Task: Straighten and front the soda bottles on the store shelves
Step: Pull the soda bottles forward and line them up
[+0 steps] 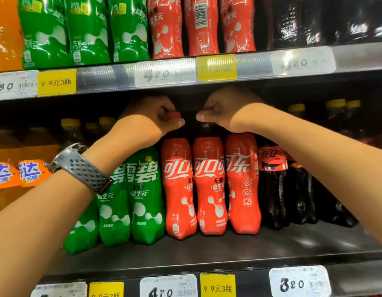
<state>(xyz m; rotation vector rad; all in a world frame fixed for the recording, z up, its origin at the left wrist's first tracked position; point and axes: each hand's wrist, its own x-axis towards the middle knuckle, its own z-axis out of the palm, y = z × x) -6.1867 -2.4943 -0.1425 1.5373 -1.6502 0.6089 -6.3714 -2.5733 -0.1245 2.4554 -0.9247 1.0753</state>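
Three red-wrapped cola bottles stand side by side on the middle shelf. My left hand (149,121), with a watch on the wrist, is closed on the red cap of the left red bottle (178,189). My right hand (224,110) grips the neck or cap of the middle red bottle (209,187); its cap is hidden under my fingers. The right red bottle (242,185) has its label turned partly sideways. Green soda bottles (145,196) stand just left of the red ones, partly behind my left forearm.
Dark cola bottles (273,189) fill the shelf to the right, orange soda bottles (27,174) the left. The upper shelf edge (164,73) with price tags hangs just above my hands. A bare strip of shelf (228,251) lies in front of the bottles.
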